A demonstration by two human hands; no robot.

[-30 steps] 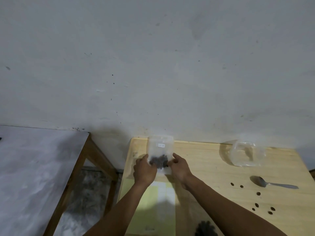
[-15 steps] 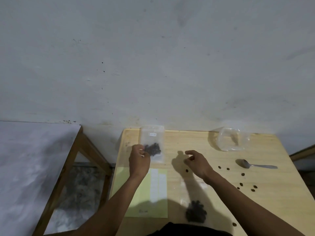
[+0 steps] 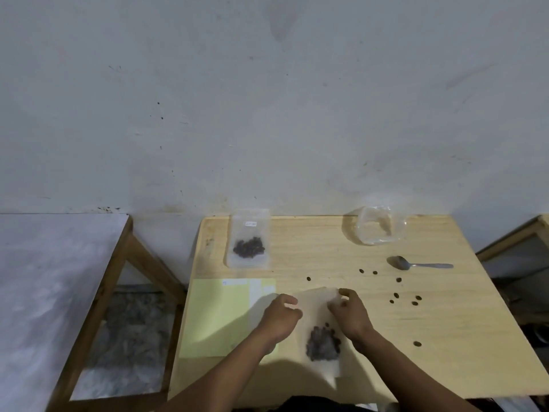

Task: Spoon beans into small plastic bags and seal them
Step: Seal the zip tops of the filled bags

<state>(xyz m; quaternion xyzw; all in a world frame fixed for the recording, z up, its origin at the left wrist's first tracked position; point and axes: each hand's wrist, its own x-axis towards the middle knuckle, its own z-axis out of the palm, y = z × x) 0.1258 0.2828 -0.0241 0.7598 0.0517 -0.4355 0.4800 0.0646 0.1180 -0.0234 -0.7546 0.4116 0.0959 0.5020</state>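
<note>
Head view: one filled bag (image 3: 249,239) lies flat at the far left of the table (image 3: 445,337), near the wall, with a dark clump of beans in its lower half and no hand on it. It looks finished, though whether its strip is pressed shut is too small to tell.

A second bag (image 3: 319,331) lies near the front edge, between the two hands, with a heap of beans (image 3: 322,343) in the end nearest the person. Its mouth points away, toward the wall. The left hand (image 3: 280,318) sits at the bag's left edge with fingers curled; whether it pinches the plastic cannot be told. The right hand (image 3: 350,315) has its fingers curled at the top right of the bag, apparently pinching near the mouth. In my judgement this bag is filled and the sealing is the step in hand.

The spoon (image 3: 417,264) rests idle on the right, bowl empty. Loose beans (image 3: 395,295) are scattered between it and the right hand. A clear, crumpled bag (image 3: 380,226) stands at the far right and looks nearly empty. A yellow sheet (image 3: 219,316) lies under the left forearm.

Left to do, as I judge: close this second bag and gather the strays.
</note>
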